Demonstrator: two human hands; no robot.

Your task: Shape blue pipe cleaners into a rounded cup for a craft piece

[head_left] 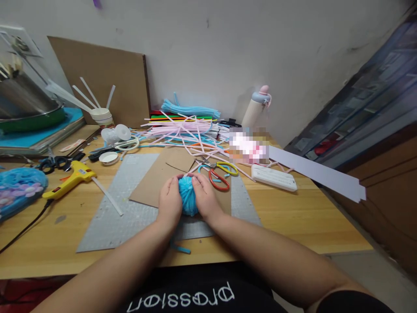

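Between my two hands sits a rounded bundle of blue pipe cleaners [188,198], low over the front of the cutting mat. My left hand [170,196] is wrapped round its left side, while my right hand [206,196] presses on the right side. The fingertips of both hands curl over the far side and are partly hidden. Just beyond my right hand lie scissors with red and yellow handles [219,180], on a piece of brown cardboard [153,184]. A short blue strip [181,249] lies near the table's front edge.
A yellow glue gun [70,179] with a cord rests at left, near black-handled scissors [55,163] and a blue, flowered fuzzy piece [22,191]. Pink pipe cleaners [182,129] spread at the back. A bottle [256,108] and white power strip [274,177] are at right.
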